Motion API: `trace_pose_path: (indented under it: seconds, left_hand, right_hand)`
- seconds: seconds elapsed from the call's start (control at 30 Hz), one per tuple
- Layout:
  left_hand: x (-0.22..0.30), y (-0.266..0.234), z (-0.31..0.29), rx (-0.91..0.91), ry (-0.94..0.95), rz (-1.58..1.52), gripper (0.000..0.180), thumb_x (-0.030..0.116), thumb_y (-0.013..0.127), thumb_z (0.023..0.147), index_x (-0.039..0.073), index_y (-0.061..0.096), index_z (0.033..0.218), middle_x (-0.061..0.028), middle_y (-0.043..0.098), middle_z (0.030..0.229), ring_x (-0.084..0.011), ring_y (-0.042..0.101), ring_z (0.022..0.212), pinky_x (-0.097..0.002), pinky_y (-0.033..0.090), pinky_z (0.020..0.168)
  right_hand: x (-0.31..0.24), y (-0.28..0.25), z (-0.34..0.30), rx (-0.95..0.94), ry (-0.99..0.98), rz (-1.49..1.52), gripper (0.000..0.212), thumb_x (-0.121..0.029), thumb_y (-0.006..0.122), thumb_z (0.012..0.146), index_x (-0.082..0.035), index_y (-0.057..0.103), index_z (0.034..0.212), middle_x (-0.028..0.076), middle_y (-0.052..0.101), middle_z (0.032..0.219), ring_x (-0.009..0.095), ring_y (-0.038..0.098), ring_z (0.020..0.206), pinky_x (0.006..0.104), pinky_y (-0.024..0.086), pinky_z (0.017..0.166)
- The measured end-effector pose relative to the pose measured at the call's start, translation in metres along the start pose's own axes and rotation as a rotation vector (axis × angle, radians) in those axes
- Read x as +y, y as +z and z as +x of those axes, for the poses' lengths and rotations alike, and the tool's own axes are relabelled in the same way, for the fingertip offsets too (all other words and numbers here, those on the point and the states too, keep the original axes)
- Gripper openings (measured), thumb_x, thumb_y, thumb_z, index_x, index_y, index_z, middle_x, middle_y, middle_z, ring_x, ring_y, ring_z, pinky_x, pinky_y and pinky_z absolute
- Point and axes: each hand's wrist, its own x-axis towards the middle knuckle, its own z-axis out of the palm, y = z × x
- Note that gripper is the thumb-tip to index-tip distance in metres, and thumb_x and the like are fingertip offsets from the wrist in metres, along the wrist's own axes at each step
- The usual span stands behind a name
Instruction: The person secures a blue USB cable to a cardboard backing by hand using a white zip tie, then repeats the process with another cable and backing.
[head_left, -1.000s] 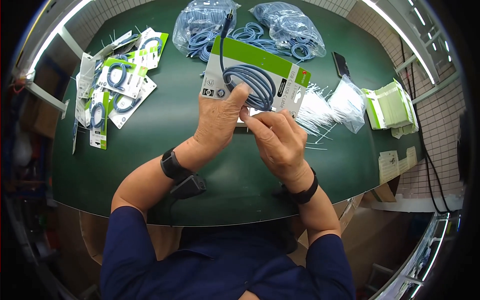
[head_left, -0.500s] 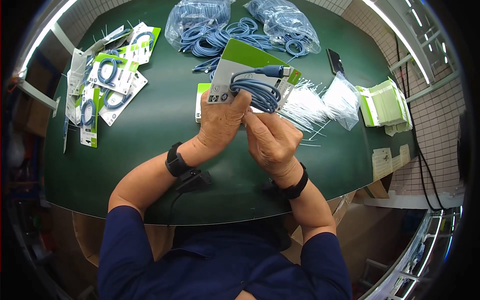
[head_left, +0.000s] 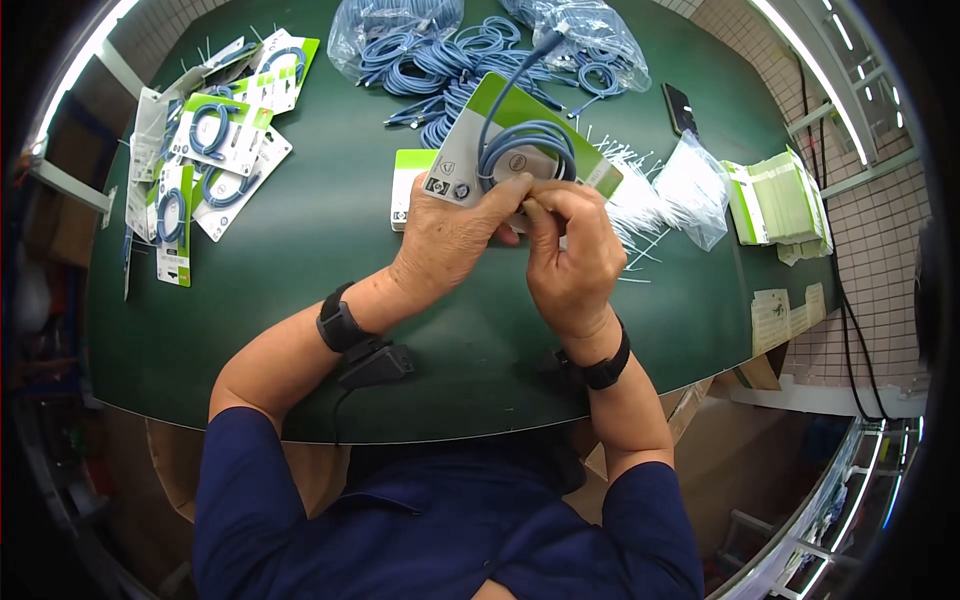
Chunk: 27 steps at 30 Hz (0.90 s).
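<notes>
My left hand (head_left: 450,235) is closed on the lower left of a green and white packaging card (head_left: 468,150), its thumb at the coil's bottom. A coiled blue cable (head_left: 570,152) lies against the card's face, one end with its plug sticking up past the top edge. At the lower edge, my right hand (head_left: 575,245) pinches beside the left thumb, its fingertips at the bottom of the coil. Whatever small piece is between those fingertips is hidden. Below the held card, partly covered by my left hand, a stack of similar cards (head_left: 408,185) rests on the table.
Cards with cables (head_left: 215,150) lie piled at the left. Loose blue cables (head_left: 420,70) and bagged ones (head_left: 395,25) are at the back. White ties (head_left: 625,205), a clear bag (head_left: 692,190), a phone (head_left: 680,108) and stacked cards (head_left: 785,200) stand to the right.
The cable coil has spread into a wider ring on the card. Its plug end has swung from pointing right to sticking up. My right hand has shifted slightly right and up.
</notes>
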Motion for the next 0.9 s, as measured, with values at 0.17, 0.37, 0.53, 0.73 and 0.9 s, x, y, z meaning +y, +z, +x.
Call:
trace_pose_path:
  seconds: [0.17, 0.37, 0.53, 0.73, 0.9]
  left_hand:
    - [-0.002, -0.004, -0.002, -0.054, -0.006, -0.034, 0.025, 0.014, 0.074, 0.097, -0.001, 0.067, 0.116, -0.0059, 0.074, 0.098, -0.0108, 0.073, 0.076, -0.0234, 0.059, 0.057]
    - [-0.004, 0.001, -0.002, -0.017, -0.041, -0.096, 0.025, 0.014, 0.072, 0.098, -0.001, 0.066, 0.117, -0.0069, 0.074, 0.099, -0.0123, 0.073, 0.077, -0.0252, 0.061, 0.058]
    - [-0.004, 0.0, -0.003, -0.014, -0.038, -0.1, 0.025, 0.014, 0.07, 0.099, -0.003, 0.065, 0.117, -0.0078, 0.074, 0.097, -0.0137, 0.073, 0.075, -0.0265, 0.062, 0.058]
    - [-0.003, -0.005, 0.0, -0.018, -0.043, 0.049, 0.025, 0.014, 0.07, 0.099, -0.004, 0.065, 0.115, -0.0087, 0.073, 0.094, -0.013, 0.071, 0.07, -0.0263, 0.058, 0.056]
    - [0.002, -0.003, 0.0, -0.01, -0.062, 0.065, 0.021, 0.012, 0.07, 0.098, -0.003, 0.065, 0.112, -0.0078, 0.073, 0.092, -0.0122, 0.07, 0.068, -0.0263, 0.056, 0.056]
  right_hand:
    - [-0.001, -0.003, 0.003, 0.018, -0.072, -0.008, 0.014, 0.002, 0.074, 0.094, 0.0, 0.063, 0.102, 0.013, 0.073, 0.092, 0.025, 0.071, 0.072, 0.0326, 0.057, 0.065]
    - [-0.003, -0.004, 0.0, -0.056, 0.083, -0.036, 0.012, 0.001, 0.074, 0.095, -0.001, 0.064, 0.101, 0.011, 0.072, 0.088, 0.023, 0.07, 0.067, 0.0313, 0.056, 0.062]
    - [-0.004, -0.002, -0.004, -0.037, 0.158, -0.001, 0.016, 0.002, 0.075, 0.091, -0.003, 0.063, 0.1, 0.011, 0.067, 0.083, 0.027, 0.068, 0.065, 0.0368, 0.054, 0.056]
    - [-0.008, -0.007, -0.01, -0.064, 0.3, 0.106, 0.013, -0.001, 0.074, 0.096, -0.001, 0.063, 0.102, 0.009, 0.074, 0.088, 0.013, 0.069, 0.066, 0.0278, 0.055, 0.06]
    - [-0.013, -0.016, -0.002, -0.06, 0.208, 0.191, 0.015, 0.001, 0.074, 0.095, 0.0, 0.063, 0.105, 0.014, 0.076, 0.096, 0.016, 0.071, 0.073, 0.0282, 0.058, 0.063]
